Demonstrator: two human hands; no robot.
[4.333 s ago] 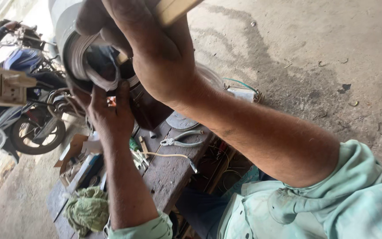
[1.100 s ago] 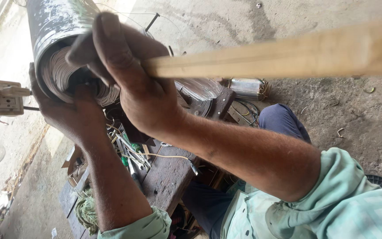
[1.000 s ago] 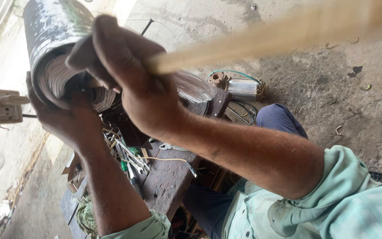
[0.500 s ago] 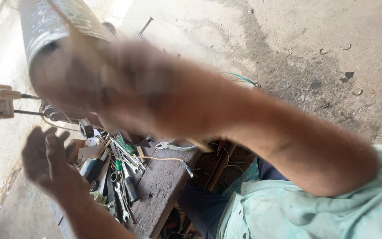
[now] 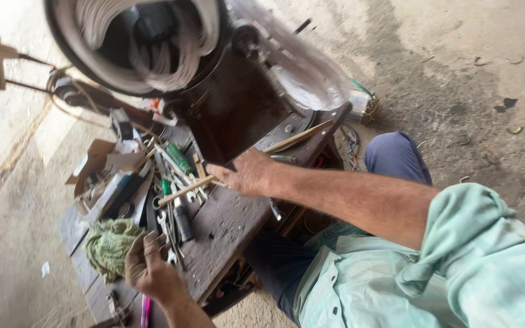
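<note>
Head view: I see a thin wooden stick [image 5: 185,190] lying across the tool pile on the dark wooden desk [image 5: 238,225], its near end under the fingers of my right hand [image 5: 245,177]. That hand rests palm down on the desk top, fingers curled lightly over the stick end; I cannot tell if it really grips it. My left hand [image 5: 150,273] sits low at the desk's near edge, fingers half curled and loosely apart, holding nothing I can make out, just beside the wrenches [image 5: 168,228] and a crumpled green rag [image 5: 110,246]. A green-handled screwdriver [image 5: 180,159] lies in the pile above the stick, with cardboard scraps [image 5: 95,163] further left. A second, longer wooden strip [image 5: 299,136] leans against the desk's far edge. Above the desk a big motor stator [image 5: 135,42] with pale wire windings fills the top. Blue trouser knee [image 5: 396,158] and bare concrete floor [image 5: 469,73] to the right.
</note>
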